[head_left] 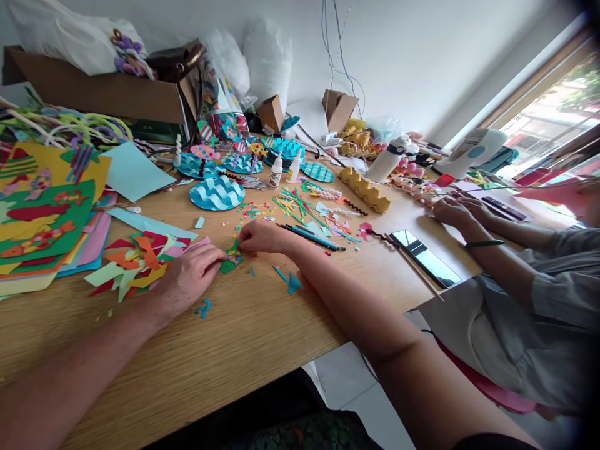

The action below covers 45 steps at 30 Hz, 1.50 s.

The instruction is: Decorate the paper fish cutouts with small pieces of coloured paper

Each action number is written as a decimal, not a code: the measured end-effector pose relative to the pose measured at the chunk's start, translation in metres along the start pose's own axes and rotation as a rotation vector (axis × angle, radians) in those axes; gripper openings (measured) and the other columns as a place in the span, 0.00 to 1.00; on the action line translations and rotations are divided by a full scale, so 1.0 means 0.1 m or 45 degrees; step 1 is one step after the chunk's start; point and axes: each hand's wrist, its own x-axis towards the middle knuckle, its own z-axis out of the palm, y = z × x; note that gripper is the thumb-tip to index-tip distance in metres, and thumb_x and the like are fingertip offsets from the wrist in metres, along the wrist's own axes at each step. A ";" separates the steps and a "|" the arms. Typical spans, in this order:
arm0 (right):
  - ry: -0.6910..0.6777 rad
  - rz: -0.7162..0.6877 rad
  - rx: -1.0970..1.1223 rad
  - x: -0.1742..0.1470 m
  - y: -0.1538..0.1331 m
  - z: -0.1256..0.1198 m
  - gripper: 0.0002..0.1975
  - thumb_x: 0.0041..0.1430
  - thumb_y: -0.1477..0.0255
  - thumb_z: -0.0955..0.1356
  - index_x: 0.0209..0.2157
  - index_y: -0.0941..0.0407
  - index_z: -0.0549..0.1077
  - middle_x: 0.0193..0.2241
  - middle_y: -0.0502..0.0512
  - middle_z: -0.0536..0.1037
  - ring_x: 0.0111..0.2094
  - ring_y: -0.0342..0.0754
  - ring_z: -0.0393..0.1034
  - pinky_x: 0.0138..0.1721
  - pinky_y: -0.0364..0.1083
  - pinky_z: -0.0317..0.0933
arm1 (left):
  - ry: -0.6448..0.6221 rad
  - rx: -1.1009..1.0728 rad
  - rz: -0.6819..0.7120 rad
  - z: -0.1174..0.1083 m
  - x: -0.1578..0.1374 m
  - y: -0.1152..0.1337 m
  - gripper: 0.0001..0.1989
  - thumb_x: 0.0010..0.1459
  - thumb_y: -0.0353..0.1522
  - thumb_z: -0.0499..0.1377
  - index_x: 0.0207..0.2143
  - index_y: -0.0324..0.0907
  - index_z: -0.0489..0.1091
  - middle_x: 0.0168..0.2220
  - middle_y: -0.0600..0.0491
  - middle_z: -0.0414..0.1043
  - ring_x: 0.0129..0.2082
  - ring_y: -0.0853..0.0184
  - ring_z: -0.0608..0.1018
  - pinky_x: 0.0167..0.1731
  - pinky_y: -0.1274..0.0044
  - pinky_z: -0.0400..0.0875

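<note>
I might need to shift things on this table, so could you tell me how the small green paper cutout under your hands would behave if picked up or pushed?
The green paper cutout looks thin and flat, so it is probably very light and floppy. On the smooth wooden table it would likely slide easily. The left hand and right hand both press on it; tiny coloured bits on top may shed.

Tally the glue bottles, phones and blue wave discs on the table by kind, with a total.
Glue bottles: 2
Phones: 1
Blue wave discs in clear view: 5
Total: 8
The far disc may be a stack; the count there is unsure.
</note>
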 end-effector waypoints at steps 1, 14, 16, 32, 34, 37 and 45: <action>0.004 0.004 -0.009 0.00 -0.01 0.00 0.10 0.45 0.74 0.62 0.27 0.60 0.74 0.21 0.50 0.73 0.22 0.38 0.61 0.22 0.37 0.51 | 0.002 0.001 0.002 0.00 0.00 0.00 0.13 0.57 0.33 0.45 0.32 0.41 0.68 0.33 0.51 0.73 0.38 0.62 0.73 0.50 0.62 0.62; 0.026 0.023 -0.175 -0.06 -0.11 -0.03 0.11 0.46 0.74 0.62 0.29 0.59 0.75 0.25 0.51 0.75 0.25 0.39 0.62 0.24 0.37 0.51 | 0.017 -0.014 0.007 0.01 -0.01 0.00 0.12 0.56 0.32 0.45 0.32 0.42 0.68 0.33 0.51 0.73 0.38 0.62 0.74 0.50 0.62 0.62; 0.024 0.024 -0.194 -0.07 -0.13 -0.03 0.11 0.46 0.74 0.62 0.29 0.59 0.75 0.25 0.52 0.75 0.25 0.39 0.62 0.24 0.38 0.50 | 0.011 -0.015 0.003 0.01 -0.01 0.00 0.13 0.57 0.32 0.45 0.32 0.42 0.68 0.33 0.51 0.73 0.38 0.62 0.74 0.50 0.61 0.62; 0.060 0.038 -0.203 -0.07 -0.11 0.00 0.11 0.46 0.73 0.62 0.30 0.59 0.73 0.27 0.52 0.75 0.25 0.40 0.61 0.22 0.38 0.48 | -0.020 -0.013 -0.016 0.01 -0.01 -0.01 0.12 0.56 0.32 0.45 0.32 0.43 0.68 0.33 0.51 0.73 0.38 0.62 0.73 0.51 0.62 0.61; 0.068 0.033 -0.190 -0.06 -0.10 0.01 0.11 0.46 0.73 0.62 0.30 0.58 0.73 0.27 0.52 0.75 0.25 0.40 0.61 0.22 0.38 0.48 | -0.028 -0.015 -0.019 0.00 -0.01 0.00 0.12 0.56 0.31 0.45 0.32 0.43 0.68 0.33 0.51 0.73 0.38 0.62 0.73 0.51 0.62 0.61; 0.078 0.027 -0.158 -0.06 -0.09 0.02 0.10 0.47 0.73 0.62 0.30 0.59 0.73 0.26 0.52 0.75 0.24 0.40 0.61 0.23 0.38 0.49 | -0.032 -0.023 -0.025 -0.01 0.00 0.00 0.12 0.56 0.32 0.45 0.32 0.43 0.68 0.33 0.52 0.73 0.38 0.62 0.73 0.51 0.62 0.61; 0.123 -0.002 -0.005 -0.09 -0.07 0.00 0.10 0.48 0.75 0.61 0.29 0.60 0.73 0.24 0.50 0.73 0.24 0.38 0.61 0.26 0.37 0.51 | -0.008 -0.024 -0.009 -0.02 0.00 0.01 0.13 0.57 0.32 0.45 0.31 0.42 0.68 0.32 0.51 0.73 0.38 0.62 0.74 0.50 0.63 0.62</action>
